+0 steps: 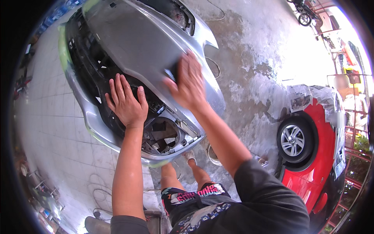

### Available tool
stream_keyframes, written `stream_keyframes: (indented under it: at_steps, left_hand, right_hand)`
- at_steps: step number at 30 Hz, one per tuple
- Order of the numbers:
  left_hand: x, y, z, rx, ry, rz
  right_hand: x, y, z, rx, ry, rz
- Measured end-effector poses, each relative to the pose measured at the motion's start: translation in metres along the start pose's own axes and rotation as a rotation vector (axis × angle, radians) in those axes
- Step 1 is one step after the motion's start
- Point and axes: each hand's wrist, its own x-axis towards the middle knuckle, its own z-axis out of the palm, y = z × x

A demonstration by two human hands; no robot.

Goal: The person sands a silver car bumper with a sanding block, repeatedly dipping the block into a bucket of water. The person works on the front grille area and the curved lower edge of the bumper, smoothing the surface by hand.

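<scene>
My right hand (191, 82) is smeared by motion on the grey hood (136, 35) of a car, thumb out to the left. Between its thumb and fingers shows a small dark pad (172, 71) with a pale edge; the palm hides the rest, and its exact kind is unclear. Over the car's open black front end (87, 43) hovers or rests my left hand (126, 102), fingers stretched and nothing in it. Whether it touches the edge there I cannot tell. Just below it lies the headlight opening (163, 134), without a lamp.
The bumper edge (87, 117) curves round the front with greenish patches. At right stands a red car (311, 175) partly covered with newspaper (311, 99). A hose loop (213, 156) lies on the wet concrete near my feet. Farther off are a motorcycle (305, 15) and another person (342, 82).
</scene>
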Motion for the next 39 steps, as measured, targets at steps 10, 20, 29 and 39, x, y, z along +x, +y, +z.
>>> stream_keyframes:
  at_steps: [10,20,29,39]
  left_hand:
    - [0.003,0.015,0.001,-0.051,-0.041,-0.024]
    - [0.006,0.013,-0.008,-0.069,-0.066,-0.048]
    - [0.007,0.015,-0.008,-0.245,-0.129,-0.104]
    - [-0.002,-0.002,-0.015,-0.314,-0.154,-0.130]
  right_hand:
    - [0.086,-0.037,0.016,-0.041,0.042,0.033]
    - [-0.063,0.035,-0.033,-0.100,-0.272,-0.216]
    - [0.205,-0.052,0.040,-0.175,-0.251,-0.297]
    - [0.060,-0.020,-0.013,-0.219,-0.293,-0.312]
